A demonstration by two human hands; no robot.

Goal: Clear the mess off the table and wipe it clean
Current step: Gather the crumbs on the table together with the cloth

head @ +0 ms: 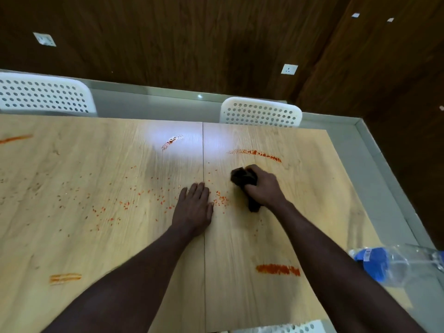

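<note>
A light wooden table (101, 236) is spattered with orange-red crumbs (134, 200) and several orange-red smears: one at the far right (259, 153), one near the front right (278, 269), one at the front left (64, 278). My right hand (264, 188) is shut on a dark brown cloth (242, 176), pressed onto the table just below the far right smear. My left hand (193, 207) lies flat on the table, palm down, fingers apart, beside a small pile of crumbs (221, 200).
A clear plastic bottle with a blue label (394, 263) lies at the table's right edge. Two white perforated chairs (262, 115) (45, 94) stand at the far side, and a third chair back (288, 328) shows at the near edge. Dark wood walls stand behind.
</note>
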